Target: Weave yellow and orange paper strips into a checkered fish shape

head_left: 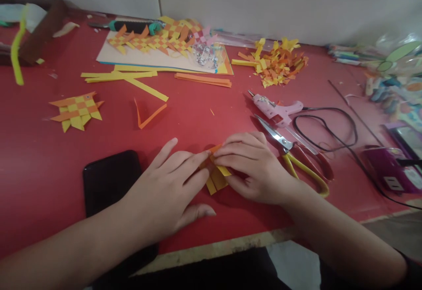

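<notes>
Grip: our right hand [253, 167] pinching the orange-and-yellow paper piece [216, 181]; our left hand [174, 182], spread, fingertips at its edge. Location: red table [187, 123], near side. Advised: we press lightly, strips snug.

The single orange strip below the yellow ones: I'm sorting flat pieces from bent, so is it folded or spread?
Folded: the single orange strip bends sharply at one corner, its two arms forming a V.

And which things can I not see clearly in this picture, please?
Head view:
Yellow-orange paper: partly covered by left hand and right hand.
Flat black thing: middle behind left arm.
Brown tray: cut off by left picture edge.
Colourful pile: blurred, cut off by right edge.
</notes>
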`<state>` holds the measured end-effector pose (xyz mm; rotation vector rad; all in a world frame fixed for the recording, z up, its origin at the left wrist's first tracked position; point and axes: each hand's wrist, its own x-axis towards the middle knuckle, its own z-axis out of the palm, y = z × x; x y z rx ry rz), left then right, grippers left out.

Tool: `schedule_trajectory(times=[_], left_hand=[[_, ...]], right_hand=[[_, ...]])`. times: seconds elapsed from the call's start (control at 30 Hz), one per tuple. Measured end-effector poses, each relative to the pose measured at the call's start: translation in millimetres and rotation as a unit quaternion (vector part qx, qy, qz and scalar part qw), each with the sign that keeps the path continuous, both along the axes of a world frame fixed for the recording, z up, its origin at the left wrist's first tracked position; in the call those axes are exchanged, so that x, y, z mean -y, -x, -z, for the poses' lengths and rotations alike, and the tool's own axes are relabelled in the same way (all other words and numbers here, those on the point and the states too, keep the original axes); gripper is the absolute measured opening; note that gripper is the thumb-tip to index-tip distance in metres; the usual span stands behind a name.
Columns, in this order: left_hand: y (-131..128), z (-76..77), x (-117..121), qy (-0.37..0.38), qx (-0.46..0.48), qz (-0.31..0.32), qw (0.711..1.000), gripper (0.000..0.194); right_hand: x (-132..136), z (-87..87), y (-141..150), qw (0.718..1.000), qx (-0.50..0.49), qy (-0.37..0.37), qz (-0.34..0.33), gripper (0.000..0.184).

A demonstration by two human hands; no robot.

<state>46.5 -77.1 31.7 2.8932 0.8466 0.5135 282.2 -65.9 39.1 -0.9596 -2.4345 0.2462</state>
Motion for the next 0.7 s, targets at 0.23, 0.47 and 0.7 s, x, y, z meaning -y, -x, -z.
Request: schedule_trajectory(times=[0.23,0.47,0.7], left_hand=[[0,2.3,1,0.003,0.007,-0.005,1.000,0.058],[0,2.7,0,0.017,0.006,-0.015,1.000,0.063],[0,3.2,-1,0.039,-0.016,-0.018,0.999,0.070]], right_hand=[[3,-1.5,-2,1.000,0.022,-0.009,0.002,0.018],[5,-6.1,-6,0.999,0.029,-0.006,-0.017,0.016],[4,-13.3,-7,0.999,0.027,0.007,-0.047,0.025]])
